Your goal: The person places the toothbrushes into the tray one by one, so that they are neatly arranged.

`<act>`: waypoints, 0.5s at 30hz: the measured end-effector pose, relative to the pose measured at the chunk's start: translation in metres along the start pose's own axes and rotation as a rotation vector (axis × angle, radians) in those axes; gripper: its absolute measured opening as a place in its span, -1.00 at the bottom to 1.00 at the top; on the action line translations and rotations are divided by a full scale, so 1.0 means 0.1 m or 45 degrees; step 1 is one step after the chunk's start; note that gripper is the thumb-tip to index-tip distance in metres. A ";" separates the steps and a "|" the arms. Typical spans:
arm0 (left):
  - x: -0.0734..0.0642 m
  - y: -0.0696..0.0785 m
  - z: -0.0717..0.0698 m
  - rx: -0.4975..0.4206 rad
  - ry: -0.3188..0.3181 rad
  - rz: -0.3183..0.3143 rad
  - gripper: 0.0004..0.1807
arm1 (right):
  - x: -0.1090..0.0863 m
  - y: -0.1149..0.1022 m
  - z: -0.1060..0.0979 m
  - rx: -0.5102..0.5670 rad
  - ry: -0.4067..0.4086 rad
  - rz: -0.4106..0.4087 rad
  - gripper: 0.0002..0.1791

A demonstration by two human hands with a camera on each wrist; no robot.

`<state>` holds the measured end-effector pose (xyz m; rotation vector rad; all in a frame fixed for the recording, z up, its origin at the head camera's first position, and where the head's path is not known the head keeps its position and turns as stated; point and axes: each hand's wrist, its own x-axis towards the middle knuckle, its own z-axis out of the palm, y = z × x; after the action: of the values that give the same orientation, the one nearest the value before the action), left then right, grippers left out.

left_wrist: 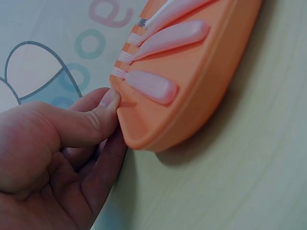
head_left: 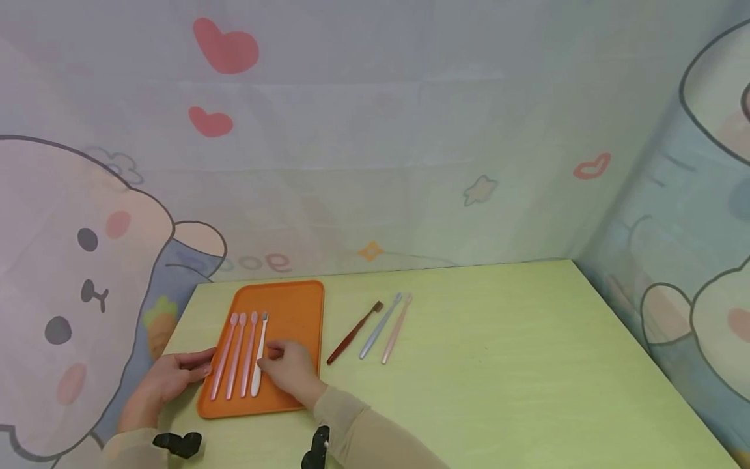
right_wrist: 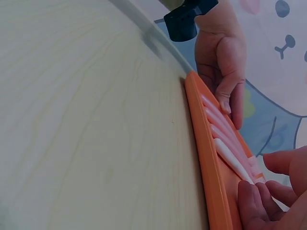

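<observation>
An orange tray (head_left: 293,306) holds a row of three pink toothbrushes (head_left: 236,355) and one white toothbrush (head_left: 258,365), lying side by side with bristle heads toward the far edge. My left hand (head_left: 170,378) grips the tray's left rim; in the left wrist view the thumb (left_wrist: 108,103) lies against the edge, with other fingers below it. My right hand (head_left: 290,368) is over the tray, its fingertips at the white toothbrush. In the right wrist view its fingers (right_wrist: 252,199) and thumb are spread apart beside that brush.
Right of the tray on the light green table (head_left: 498,352) lie a dark red toothbrush (head_left: 354,333), a blue-grey toothbrush (head_left: 381,327) and a pale pink toothbrush (head_left: 397,329). A printed cloth (head_left: 363,143) hangs behind the table's far edge.
</observation>
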<state>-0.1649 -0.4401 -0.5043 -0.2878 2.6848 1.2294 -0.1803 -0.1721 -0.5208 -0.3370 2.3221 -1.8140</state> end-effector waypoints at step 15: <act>0.02 -0.04 0.00 0.003 -0.014 -0.009 -0.36 | -0.01 -0.03 -0.55 -0.026 -0.030 -0.166 -0.56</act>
<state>-0.1662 -0.4428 -0.5072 -0.2892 2.6732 1.2217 -0.1944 -0.1215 -0.5045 -0.5217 2.3547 -1.8338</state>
